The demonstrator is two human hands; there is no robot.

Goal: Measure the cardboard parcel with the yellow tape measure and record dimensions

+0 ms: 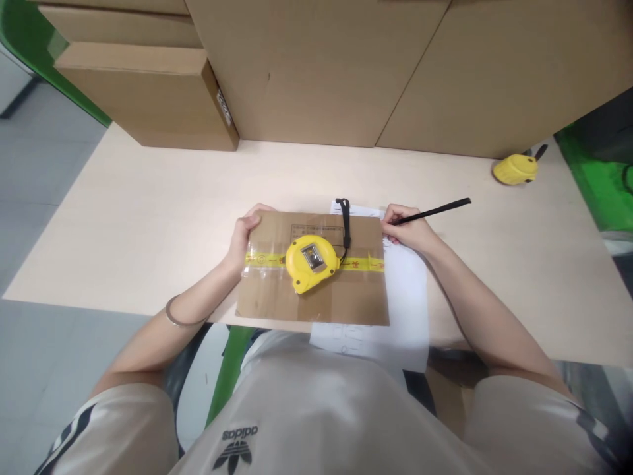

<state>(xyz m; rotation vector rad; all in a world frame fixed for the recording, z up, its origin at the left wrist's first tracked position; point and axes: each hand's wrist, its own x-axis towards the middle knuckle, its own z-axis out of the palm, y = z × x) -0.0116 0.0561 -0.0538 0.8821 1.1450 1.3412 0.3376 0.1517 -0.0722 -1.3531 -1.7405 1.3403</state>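
Observation:
A small cardboard box point(316, 307) with yellow printed tape lies near the table's front edge. On top of it rests a yellow tape measure point(324, 264) with a black wrist strap point(345, 224). My left hand point(246, 234) grips the box's left side, its thumb over the top edge. Close to the box's right edge, my right hand point(406, 227) is closed around a black pen point(438, 211), over white paper point(408, 297). The pen's tip is hidden by the fingers. Part of the paper lies under the box and hangs past the table edge; faint handwriting shows on it.
Large cardboard boxes point(316, 72) stand along the back of the table point(148, 218), with a smaller carton point(143, 99) at back left. A second yellow tape measure point(515, 170) sits at the back right. A green chair point(20, 39) is beyond the left corner.

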